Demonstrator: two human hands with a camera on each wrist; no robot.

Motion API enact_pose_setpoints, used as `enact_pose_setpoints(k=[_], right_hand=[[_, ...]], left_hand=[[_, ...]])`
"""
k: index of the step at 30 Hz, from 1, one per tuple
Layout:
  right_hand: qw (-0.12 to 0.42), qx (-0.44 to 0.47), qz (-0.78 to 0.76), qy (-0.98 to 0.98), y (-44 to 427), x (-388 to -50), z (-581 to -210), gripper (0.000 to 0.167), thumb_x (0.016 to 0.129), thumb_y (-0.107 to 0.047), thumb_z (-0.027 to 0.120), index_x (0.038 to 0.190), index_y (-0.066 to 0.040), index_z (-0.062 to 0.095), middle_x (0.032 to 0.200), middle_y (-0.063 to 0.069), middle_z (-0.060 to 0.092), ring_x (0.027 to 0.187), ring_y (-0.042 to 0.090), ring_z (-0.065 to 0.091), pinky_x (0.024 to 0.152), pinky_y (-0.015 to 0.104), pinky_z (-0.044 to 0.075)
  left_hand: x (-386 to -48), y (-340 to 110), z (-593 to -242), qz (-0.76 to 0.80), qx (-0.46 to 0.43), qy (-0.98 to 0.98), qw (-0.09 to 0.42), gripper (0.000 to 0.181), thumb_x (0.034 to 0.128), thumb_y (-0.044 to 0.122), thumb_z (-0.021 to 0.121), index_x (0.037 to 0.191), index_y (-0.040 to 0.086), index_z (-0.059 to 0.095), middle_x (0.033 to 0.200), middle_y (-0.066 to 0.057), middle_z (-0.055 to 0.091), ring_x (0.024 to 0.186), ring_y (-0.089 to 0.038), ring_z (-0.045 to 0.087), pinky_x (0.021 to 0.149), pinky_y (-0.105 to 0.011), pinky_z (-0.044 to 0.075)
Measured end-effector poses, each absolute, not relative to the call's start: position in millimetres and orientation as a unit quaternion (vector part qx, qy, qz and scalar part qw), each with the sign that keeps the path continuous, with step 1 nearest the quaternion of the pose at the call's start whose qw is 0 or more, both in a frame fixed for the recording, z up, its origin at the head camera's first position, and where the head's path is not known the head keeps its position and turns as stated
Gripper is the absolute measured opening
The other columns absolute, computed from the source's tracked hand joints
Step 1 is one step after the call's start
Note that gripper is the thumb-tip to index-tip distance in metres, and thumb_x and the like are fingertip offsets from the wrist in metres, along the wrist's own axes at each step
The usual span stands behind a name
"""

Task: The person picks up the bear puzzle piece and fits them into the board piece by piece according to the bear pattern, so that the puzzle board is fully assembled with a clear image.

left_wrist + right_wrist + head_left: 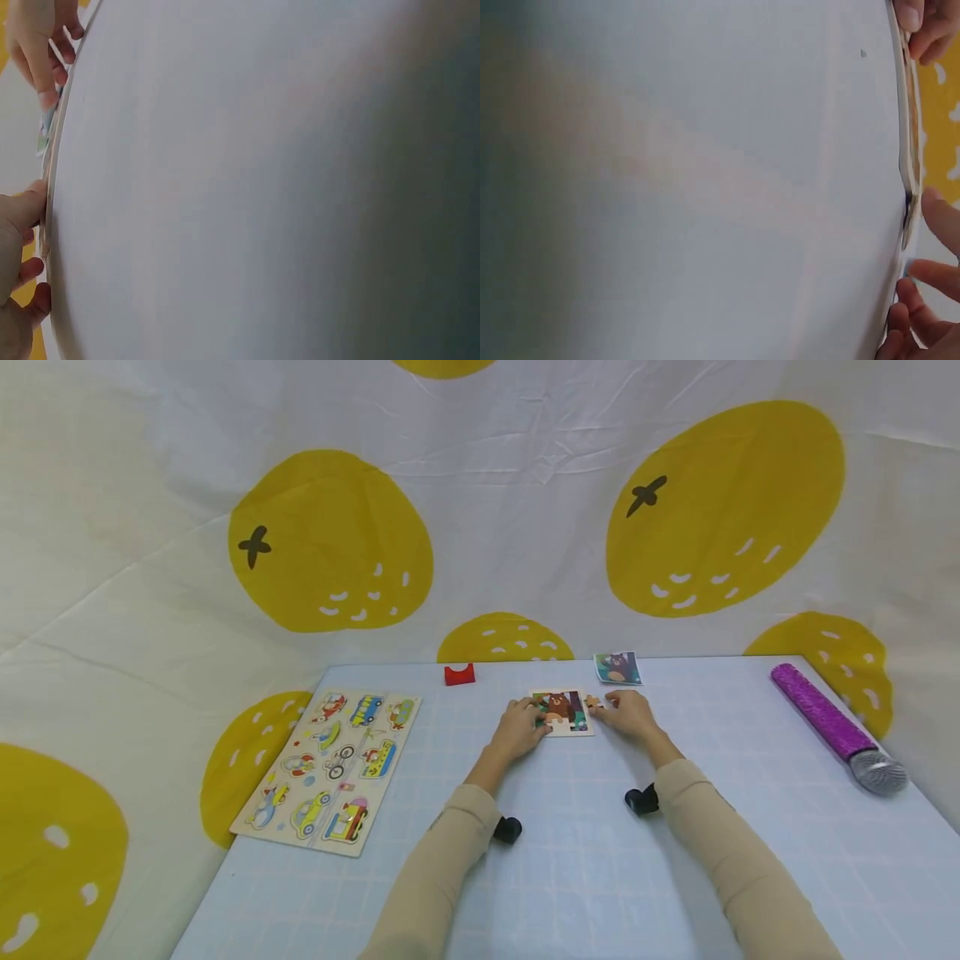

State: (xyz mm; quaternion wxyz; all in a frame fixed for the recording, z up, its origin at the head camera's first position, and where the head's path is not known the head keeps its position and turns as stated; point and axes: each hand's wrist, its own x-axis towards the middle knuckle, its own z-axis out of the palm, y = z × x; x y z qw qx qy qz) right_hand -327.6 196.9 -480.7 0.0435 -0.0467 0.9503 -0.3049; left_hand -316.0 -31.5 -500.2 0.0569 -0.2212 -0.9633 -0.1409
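A small square jigsaw puzzle (577,712) with a bear picture and pale frame lies toward the back of the table. My left hand (517,728) holds its left side, fingers curled at the edge. In the left wrist view, that hand's thumb (31,196) rests by the puzzle's thin edge. Just beyond the puzzle's right side, my right hand (628,713) pinches a loose puzzle piece (593,702) between thumb and finger. Behind them lies a picture card (618,668) with a similar bear. The wrist views see the puzzle edge-on, so its face is hidden there.
On the left lies a wooden vehicle peg board (307,785). A red notched block (460,674) sits near the back edge. A purple glittery microphone (825,714) lies at the right. A patterned cloth (525,527) hangs behind the table.
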Motion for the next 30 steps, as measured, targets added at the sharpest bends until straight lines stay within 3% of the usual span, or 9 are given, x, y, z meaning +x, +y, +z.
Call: enact_pose_setpoints(k=[10, 19, 25, 30], right_hand=[[0.026, -0.041, -0.364, 0.930, 189, -337, -487, 0.045, 0.083, -0.007, 0.068, 0.119, 0.016, 0.054, 0.107, 0.030, 0.061, 0.096, 0.037, 0.057, 0.085, 0.044, 0.047], [0.017, -0.045, -0.452, 0.891, 181, -327, -476, 0.033, 0.093, -0.019, 0.059, 0.107, 0.010, 0.065, 0.097, 0.023, 0.067, 0.076, 0.020, 0.056, 0.061, 0.023, 0.044], [0.052, -0.083, -0.469, 0.878, 156, -318, -474, 0.025, 0.086, -0.009, 0.067, 0.102, 0.010, 0.063, 0.075, 0.011, 0.065, 0.055, 0.007, 0.055, 0.051, 0.020, 0.045], [0.030, -0.106, -0.444, 0.889, 146, -318, -476, 0.018, 0.088, -0.005, 0.063, 0.101, 0.007, 0.066, 0.081, 0.016, 0.065, 0.051, 0.006, 0.051, 0.047, 0.020, 0.043]], left_hand=[[-315, -32, -504, -0.165, -0.248, -0.952, 0.065, 0.027, 0.0896, 0.024, 0.065, 0.108, 0.005, 0.070, 0.116, -0.005, 0.065, 0.108, -0.020, 0.055, 0.096, -0.027, 0.043], [-315, -37, -505, -0.172, -0.287, -0.939, 0.081, 0.023, 0.0899, 0.021, 0.065, 0.104, 0.004, 0.072, 0.112, -0.008, 0.066, 0.106, -0.023, 0.055, 0.095, -0.030, 0.043], [-315, -40, -507, -0.185, -0.296, -0.933, 0.092, 0.024, 0.0894, 0.021, 0.065, 0.103, 0.003, 0.072, 0.111, -0.009, 0.065, 0.104, -0.024, 0.055, 0.095, -0.031, 0.043], [-315, -39, -508, -0.201, -0.297, -0.928, 0.100, 0.024, 0.0888, 0.020, 0.066, 0.103, 0.002, 0.071, 0.111, -0.009, 0.065, 0.105, -0.023, 0.055, 0.095, -0.030, 0.043]])
